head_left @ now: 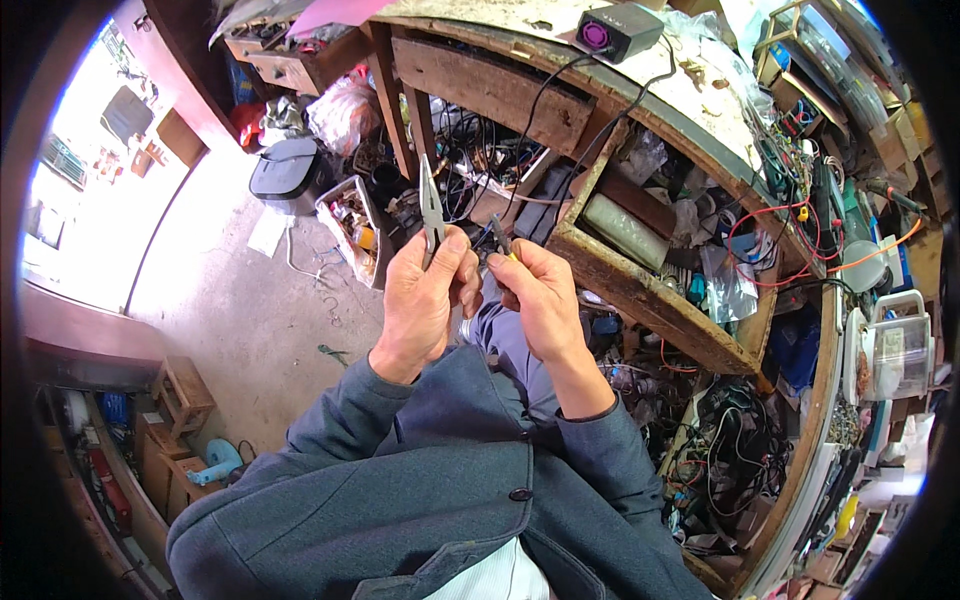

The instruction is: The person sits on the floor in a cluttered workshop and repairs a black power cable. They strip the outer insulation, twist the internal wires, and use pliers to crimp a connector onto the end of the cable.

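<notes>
Long-nose pliers (430, 203) stand upright in my left hand (420, 300), its fingers wrapped round the handles and the metal jaws pointing away from me. Just to the right, my right hand (544, 305) grips a small tool with a dark tip and a bit of yellow handle (502, 238); its exact kind is hard to make out. Both hands are raised in front of my lap, close together but apart. Most of each tool's handle is hidden by fingers.
An open wooden drawer (660, 320) with a rolled, plastic-wrapped cylinder juts out at right, under a cluttered workbench (490, 25). On the bench sits a black box with a purple fan (615, 32). A dark bin (287, 172) and a box of scraps (350, 235) stand on the floor.
</notes>
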The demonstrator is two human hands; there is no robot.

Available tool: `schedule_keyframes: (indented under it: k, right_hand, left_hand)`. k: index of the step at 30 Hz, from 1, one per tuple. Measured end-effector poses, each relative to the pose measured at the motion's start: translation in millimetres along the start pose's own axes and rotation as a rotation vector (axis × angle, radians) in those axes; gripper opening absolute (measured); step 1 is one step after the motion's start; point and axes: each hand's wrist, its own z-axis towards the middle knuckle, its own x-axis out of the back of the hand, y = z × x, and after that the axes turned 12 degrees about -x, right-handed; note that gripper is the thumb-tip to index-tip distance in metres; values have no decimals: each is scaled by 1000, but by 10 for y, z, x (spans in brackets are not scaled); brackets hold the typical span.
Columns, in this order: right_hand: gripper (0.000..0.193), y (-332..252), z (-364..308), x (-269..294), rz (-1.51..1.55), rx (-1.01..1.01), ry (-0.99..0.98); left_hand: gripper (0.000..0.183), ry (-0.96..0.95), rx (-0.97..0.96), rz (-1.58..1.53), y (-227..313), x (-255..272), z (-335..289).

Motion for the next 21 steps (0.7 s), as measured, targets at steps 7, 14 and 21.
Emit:
schedule_keyframes:
  k: [7, 14, 21]
  right_hand:
    - [35, 105, 102, 92, -201, 56, 59]
    - [10, 1, -15, 209, -1273, 535, 389]
    - [11, -166, -14, 382, -1221, 625, 228]
  left_hand:
    - [14, 49, 49, -51, 63, 62, 4]
    - [13, 47, 61, -24, 101, 89, 8]
    - [12, 39, 91, -12, 147, 97, -9]
